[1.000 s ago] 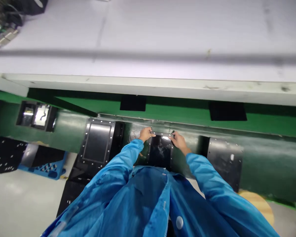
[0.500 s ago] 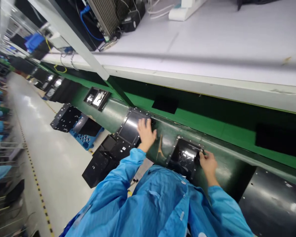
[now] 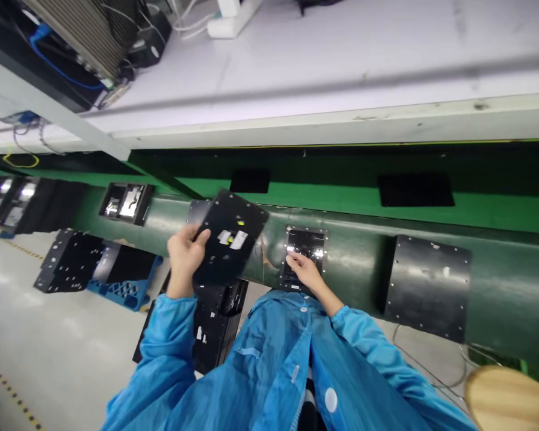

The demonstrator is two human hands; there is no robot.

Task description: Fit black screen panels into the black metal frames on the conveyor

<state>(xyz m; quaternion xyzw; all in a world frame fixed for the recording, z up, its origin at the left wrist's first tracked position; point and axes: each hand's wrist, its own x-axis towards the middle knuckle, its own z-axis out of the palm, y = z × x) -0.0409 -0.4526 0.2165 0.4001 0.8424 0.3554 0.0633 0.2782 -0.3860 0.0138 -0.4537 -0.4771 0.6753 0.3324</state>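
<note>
left hand (image 3: pixel 184 257) gripping black panel (image 3: pixel 229 236)

Glossy green conveyor belt (image 3: pixel 359 269) with black panels (image 3: pixel 426 287) flat on it.

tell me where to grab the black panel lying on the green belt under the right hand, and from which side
Probably by its two side edges, coming from above on the near side. The black panel lies flat on the green belt, so only its thin screw-studded rim offers a hold. The right hand rests on its near part; the left hand is busy holding a second black plate by its edge.
</note>
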